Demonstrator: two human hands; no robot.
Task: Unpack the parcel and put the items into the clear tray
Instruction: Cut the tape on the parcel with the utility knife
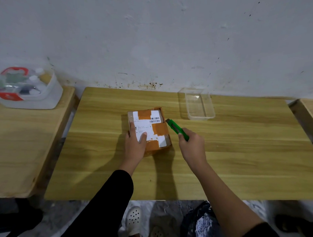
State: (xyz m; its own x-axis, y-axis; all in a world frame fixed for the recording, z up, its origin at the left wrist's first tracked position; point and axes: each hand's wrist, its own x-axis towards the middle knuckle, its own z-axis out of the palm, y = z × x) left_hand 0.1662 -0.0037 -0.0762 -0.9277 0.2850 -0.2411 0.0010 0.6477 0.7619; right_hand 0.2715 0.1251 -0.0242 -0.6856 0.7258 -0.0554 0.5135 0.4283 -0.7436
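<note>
Parcel (149, 129): brown cardboard, orange tape, white barcoded label.

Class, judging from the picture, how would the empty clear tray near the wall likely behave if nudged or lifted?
The clear tray looks thin-walled and empty, so it is probably light and would slide readily on the smooth wooden table. Being low and wide, it seems unlikely to tip. Its thin plastic may flex if pinched by one wall.
</note>
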